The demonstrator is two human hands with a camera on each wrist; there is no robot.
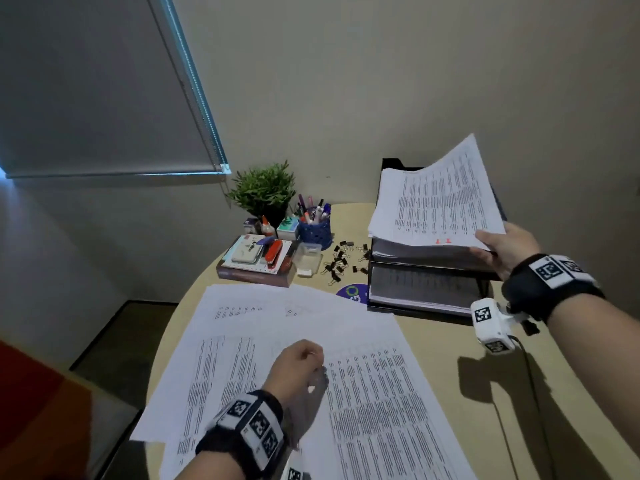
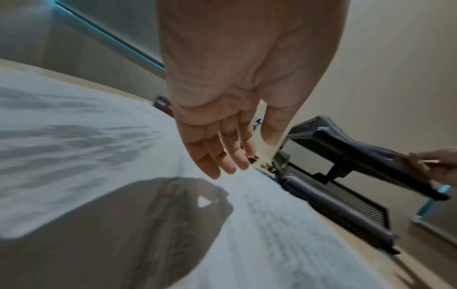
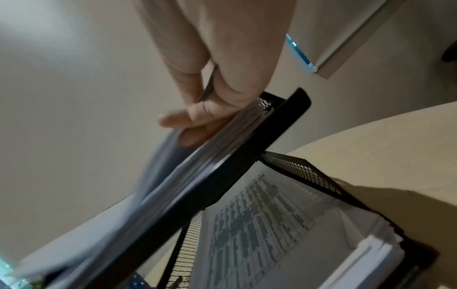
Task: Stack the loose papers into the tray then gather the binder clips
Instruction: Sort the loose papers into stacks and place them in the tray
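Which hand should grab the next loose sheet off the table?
Left. The left hand is open, right above the loose papers; the right hand holds a sheet at the top tray.

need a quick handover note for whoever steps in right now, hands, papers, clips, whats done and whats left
Right hand: pinching the near right corner of a printed sheet that it is laying on the pile in the top tray; the sheet's far end is curled up, not flat yet.
Left hand: holds nothing, over the loose papers spread on the table.
Binder clips: scattered on the table between the clear plastic box and the tray.
Done: some sheets are in the top tray.
Left: settle this sheet, stack the remaining papers, then gather the clips.
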